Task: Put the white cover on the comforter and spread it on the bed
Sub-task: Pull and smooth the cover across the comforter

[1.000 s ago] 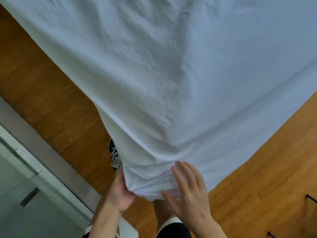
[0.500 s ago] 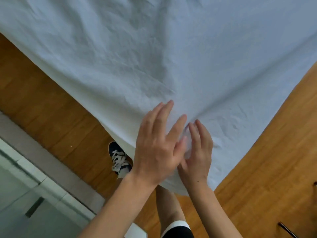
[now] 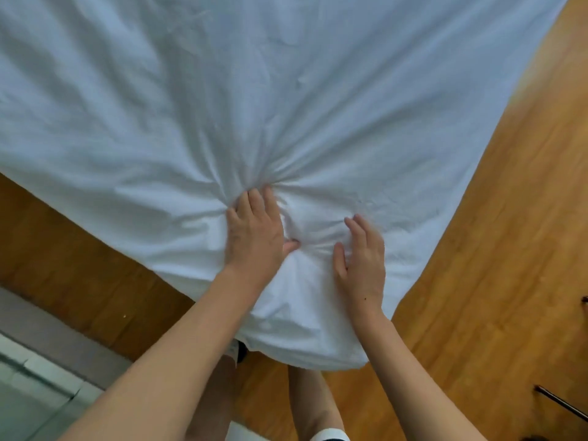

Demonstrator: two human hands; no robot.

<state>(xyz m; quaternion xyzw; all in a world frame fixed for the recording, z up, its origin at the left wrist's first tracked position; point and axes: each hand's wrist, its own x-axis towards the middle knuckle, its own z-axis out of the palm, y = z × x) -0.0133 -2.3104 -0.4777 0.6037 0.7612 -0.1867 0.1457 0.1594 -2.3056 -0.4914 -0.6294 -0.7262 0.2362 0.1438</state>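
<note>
The white cover fills most of the head view, spread over the bed with one corner hanging toward me. Whether the comforter is inside cannot be seen. My left hand presses flat on the cover a little in from that corner, fingers straight, and creases fan out from its fingertips. Just to its right, my right hand lies flat on the fabric with fingers extended. A bunched fold sits between the two hands. Neither hand grips the cloth.
Wooden floor runs along both sides of the bed corner. A grey strip and pale tiles lie at the lower left. Thin dark metal legs show at the lower right. My legs and a shoe stand below the corner.
Both hands left the hanging corner and moved forward onto the top of the cover. They spread apart and now press down, wrinkling the fabric. The view has come closer.
</note>
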